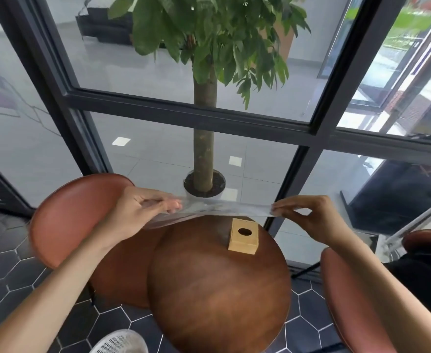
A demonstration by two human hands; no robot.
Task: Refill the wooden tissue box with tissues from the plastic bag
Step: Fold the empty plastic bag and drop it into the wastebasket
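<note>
- A clear plastic bag (224, 208) is held stretched in the air between the left hand (143, 212) and the right hand (308, 215), above the far edge of the round tabletop (217, 289).
- Each hand is closed on one end of the bag: the left with its fingers curled over a bunched end, the right pinching the other end between thumb and fingertips.
- The bag is probably pulled taut so that it can be flattened or checked; no tissues can be made out inside it, though the film is too sheer to be sure.
- The wooden tissue box (243, 236) is left standing on the tabletop, just below the bag and near the right hand, within easy reach.
- The box is seen as a small pale cube with an oval opening in its top face; the opening looks dark and no tissue is seen poking out.
- Whether the box is already filled cannot be told.
</note>
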